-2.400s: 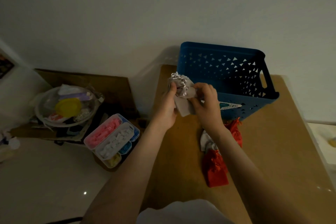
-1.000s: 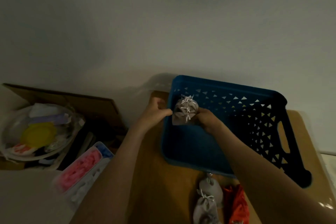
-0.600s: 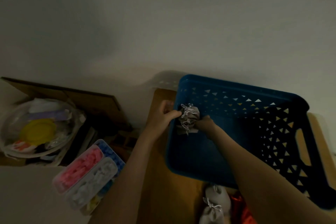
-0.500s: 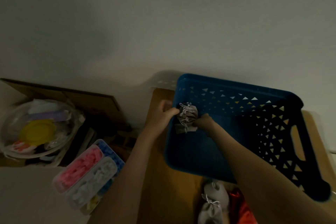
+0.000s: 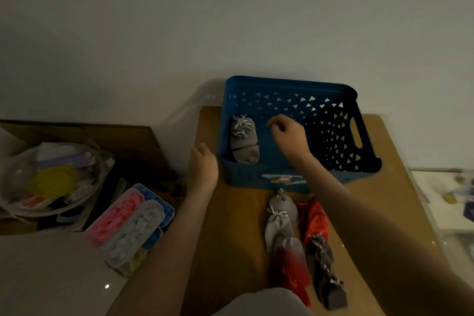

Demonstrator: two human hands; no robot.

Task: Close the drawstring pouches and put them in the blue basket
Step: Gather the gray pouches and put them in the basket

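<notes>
We are holding our right hand (image 5: pixel 287 136) low inside the blue basket (image 5: pixel 289 83), fingers loosely curled and gripping nothing. The grey drawstring pouch (image 5: pixel 243 141) is lying just left of that hand on the basket floor, against the left wall and apart from the fingers, its cord gathered tight at the far end. We are judging this one as delivered, which would explain the empty hand beside it.

Our left hand (image 5: pixel 202 164) is sitting outside the basket, just beside that same left wall, with relaxed fingers holding nothing. It is probably steadying the basket or only waiting. We cannot tell whether it is touching the wall.

Nearer to us than both hands, past the basket's near wall, the remaining pouches are waiting in a cluster on the brown surface (image 5: pixel 236 226): two light grey pouches (image 5: pixel 280 215), a red pouch (image 5: pixel 313 215) beside them, then another red pouch (image 5: pixel 292 264) and a dark grey pouch (image 5: pixel 325 264) closest to us. Blur is keeping us from telling which necks are drawn shut.

The near wall is standing between our right hand and that cluster, so we are expecting to lift over it.

Left of our left hand, off the surface, a compartment box (image 5: pixel 128 223) of pink and white pieces, a clear bowl with a yellow lid (image 5: pixel 51 179) and some cardboard (image 5: pixel 123 136) are lying well apart, blocking nothing.
</notes>
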